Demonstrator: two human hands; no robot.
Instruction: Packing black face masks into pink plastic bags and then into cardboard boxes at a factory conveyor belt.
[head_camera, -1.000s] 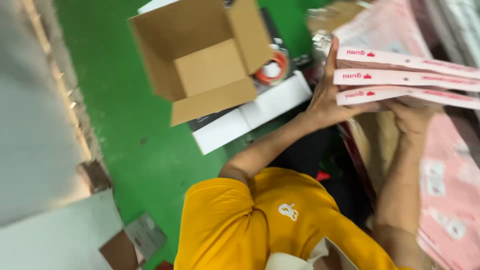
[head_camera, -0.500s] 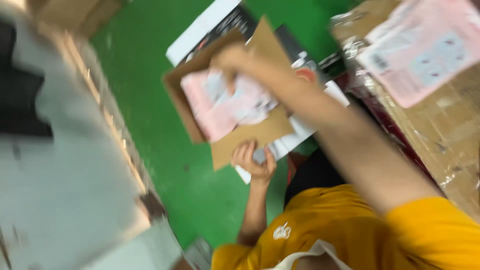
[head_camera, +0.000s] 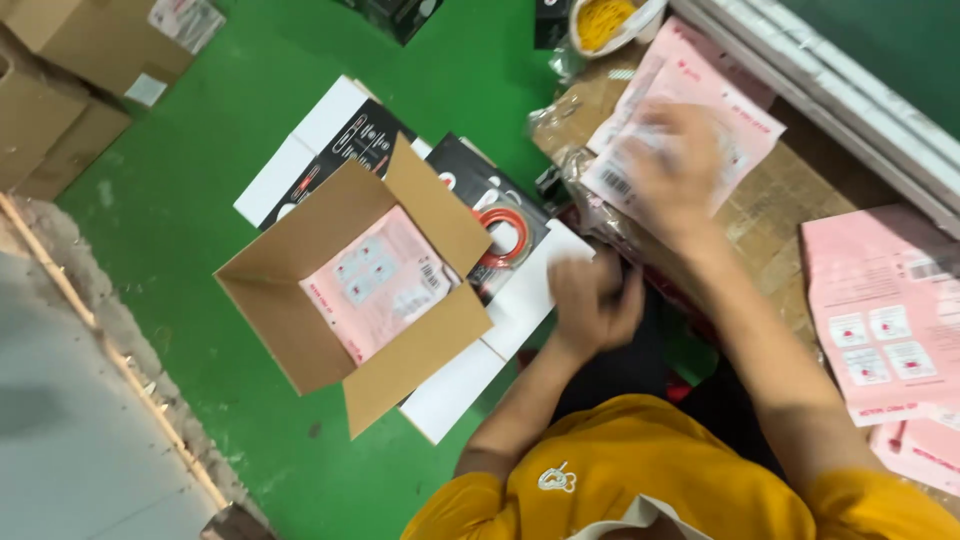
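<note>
An open brown cardboard box (head_camera: 300, 330) stands on the green floor with pink flat packages (head_camera: 378, 278) lying inside it. My left hand (head_camera: 592, 300) hovers just right of the box, over a white flat carton, fingers curled, and nothing can be seen in it. My right hand (head_camera: 672, 170) is stretched out, blurred, resting on a stack of pink packages (head_camera: 740, 120) on top of wrapped cartons. My yellow shirt fills the bottom of the view.
Black-and-white flat cartons (head_camera: 340, 140) lie under the box, with a red ring (head_camera: 503, 237) beside it. More pink packages (head_camera: 885, 320) lie at the right. Brown boxes (head_camera: 60, 90) stand at the top left. A grey kerb (head_camera: 90, 400) runs along the left.
My right hand left the box after putting pink packages in and moved right onto the pink stack. My left hand rose beside the box. The view swung.
</note>
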